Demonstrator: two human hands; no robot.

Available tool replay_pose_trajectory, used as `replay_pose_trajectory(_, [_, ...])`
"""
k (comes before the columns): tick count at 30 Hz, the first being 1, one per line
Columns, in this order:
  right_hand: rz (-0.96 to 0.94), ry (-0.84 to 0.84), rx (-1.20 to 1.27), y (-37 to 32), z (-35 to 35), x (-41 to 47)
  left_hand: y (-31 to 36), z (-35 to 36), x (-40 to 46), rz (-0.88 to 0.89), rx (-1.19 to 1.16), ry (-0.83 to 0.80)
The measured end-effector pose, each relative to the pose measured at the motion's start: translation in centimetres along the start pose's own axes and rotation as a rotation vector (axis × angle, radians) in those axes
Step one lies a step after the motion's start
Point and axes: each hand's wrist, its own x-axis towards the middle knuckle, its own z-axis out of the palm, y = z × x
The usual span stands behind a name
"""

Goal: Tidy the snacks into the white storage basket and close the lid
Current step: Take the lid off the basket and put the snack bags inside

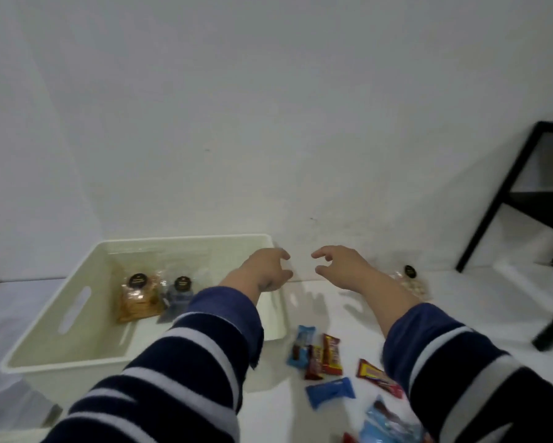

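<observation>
The white storage basket [61,318] stands open at the left of the white table, with no lid on it. Inside lie a clear bag of golden biscuits [137,298] and a clear bag of dark biscuits [177,294]. My left hand [268,270] hovers over the basket's far right corner with its fingers loosely curled, holding nothing. My right hand [339,266] mirrors it a little to the right, also holding nothing. Behind my right wrist lies a clear bag of pale round snacks [412,282]. Several small wrapped bars, blue [331,393] and red [331,353], are scattered near the front.
A white wall rises right behind the table. A black frame of a shelf or small table [508,193] stands at the far right. A light blue packet [387,420] lies at the bottom edge under my right sleeve.
</observation>
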Motion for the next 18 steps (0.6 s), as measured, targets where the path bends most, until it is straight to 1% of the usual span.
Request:
replay_pose_trajectory(4, [0.076,-0.026,0.007,8.6,-2.9,0.2,7.3,3.6,3.2,0.0,-0.157,0.008])
replay_pose_trajectory(7, [0.144,-0.054,0.04,15.1,-4.6,0.8,10.7,8.3,6.4,-0.04,-0.235,-0.034])
replay_pose_trajectory(12, [0.243,-0.052,0.145,25.2,-5.9,3.3,13.4,17.0,10.7,-0.166,-0.451,-0.047])
replay_pose_trajectory(15, [0.314,0.004,0.204,29.6,-6.2,5.2,14.3,21.1,13.0,-0.221,-0.544,0.032])
replay_pose_trajectory(18, [0.33,0.045,0.257,32.5,-5.7,7.7,14.8,23.7,15.3,-0.284,-0.61,0.09])
